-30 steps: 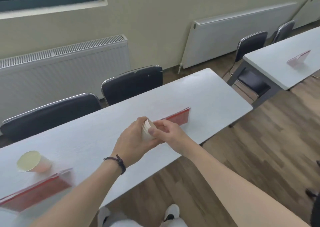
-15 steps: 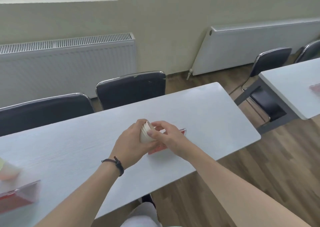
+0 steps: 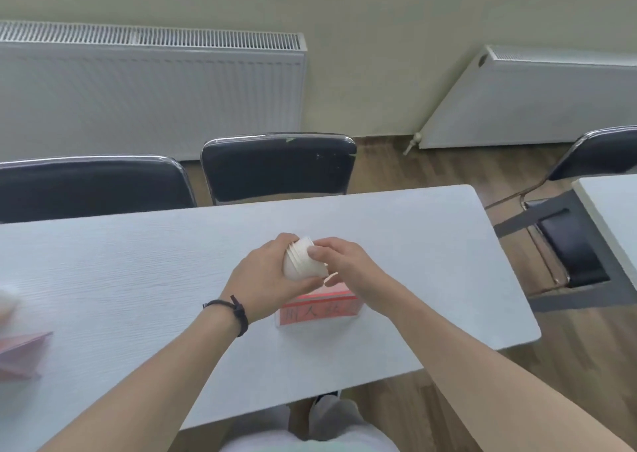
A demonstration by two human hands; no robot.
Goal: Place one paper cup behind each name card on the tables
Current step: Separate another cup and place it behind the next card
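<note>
A stack of white paper cups (image 3: 302,258) lies sideways between my hands, above the white table (image 3: 138,279). My left hand (image 3: 263,276) wraps around the stack from the left. My right hand (image 3: 339,262) pinches the rim end of the stack with thumb and fingers. Just below the hands a red name card (image 3: 319,308) stands on the table, partly hidden by my right wrist. A second red name card (image 3: 20,351) sits blurred at the left edge, with a blurred pale cup (image 3: 7,305) behind it.
Two dark chairs (image 3: 279,167) (image 3: 93,186) stand behind the table, with radiators (image 3: 151,86) on the wall beyond. Another white table (image 3: 613,210) and chair (image 3: 593,155) are at the right. Wood floor lies between the tables.
The view has shifted right and closer, so the name card now sits directly under my hands. Both hands stay closed on the cup stack; the left cup and card have slid toward the frame edge.
</note>
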